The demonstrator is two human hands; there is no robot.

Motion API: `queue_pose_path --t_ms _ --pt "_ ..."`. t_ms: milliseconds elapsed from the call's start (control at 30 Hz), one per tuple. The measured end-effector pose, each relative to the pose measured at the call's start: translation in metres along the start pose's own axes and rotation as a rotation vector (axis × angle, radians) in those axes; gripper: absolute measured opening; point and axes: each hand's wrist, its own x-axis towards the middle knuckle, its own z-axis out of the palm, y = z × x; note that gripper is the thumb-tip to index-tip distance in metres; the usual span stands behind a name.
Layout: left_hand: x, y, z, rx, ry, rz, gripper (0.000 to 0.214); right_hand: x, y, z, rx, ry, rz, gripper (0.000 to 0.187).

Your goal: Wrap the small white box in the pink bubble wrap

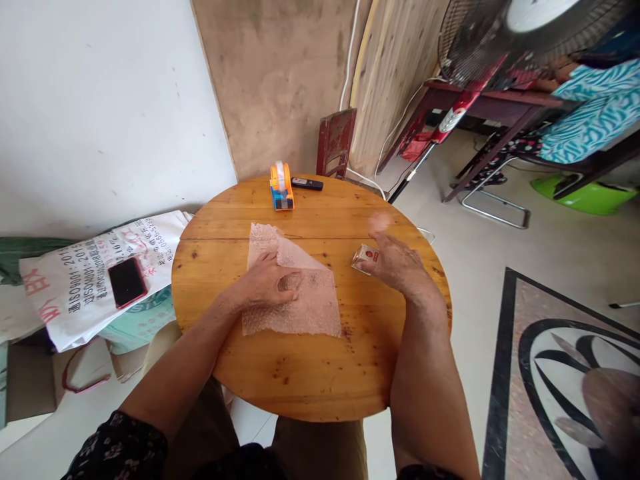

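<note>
Bubble wrap [314, 308] beneath loosely spread left hand [265, 283], small box [369, 253] at right hand [400, 265], grip unclear

pass: narrow gap, bubble wrap [315, 307] to small box [364, 253] | obstacles, far side of table [310, 380]: tape dispenser [283, 193], black object [310, 184]

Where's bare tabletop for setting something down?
Bare tabletop: near strip between bubble wrap and the front edge; small gap between wrap and small box; rear left of tape dispenser. Crowded: left hand on wrap; right hand at box; dispenser beside black object.
</note>
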Motion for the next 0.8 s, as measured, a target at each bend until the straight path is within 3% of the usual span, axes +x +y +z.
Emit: queue_pose_path --t_ms 133,300,433,500,633,733,800 --pt "0.001 0.001 -0.001 0.016 -0.016 -0.005 0.054 0.001 -0.003 -0.002 -0.086 -0.121 0.086 0.045" --pt "0.003 -0.002 0.002 0.006 0.021 -0.025 0.045 -0.004 -0.011 -0.008 0.075 -0.078 0.047 0.032" --pt "0.004 -0.006 0.006 -0.066 0.09 -0.015 0.067 -0.016 -0.017 -0.018 0.572 -0.033 -0.258 0.03" --pt "0.004 -0.007 0.008 -0.119 0.113 0.009 0.087 -0.023 -0.025 -0.023 0.758 -0.119 -0.444 0.033" --pt "0.004 -0.006 0.008 -0.176 0.137 0.007 0.098 -0.035 -0.052 -0.025 0.809 -0.432 -0.686 0.033" --pt "0.003 -0.005 0.007 -0.194 0.12 0.008 0.091 -0.035 -0.069 -0.015 0.805 -0.471 -0.825 0.032" --pt "0.003 -0.005 0.007 -0.193 0.116 0.02 0.091 -0.031 -0.074 -0.006 0.79 -0.452 -0.829 0.029"
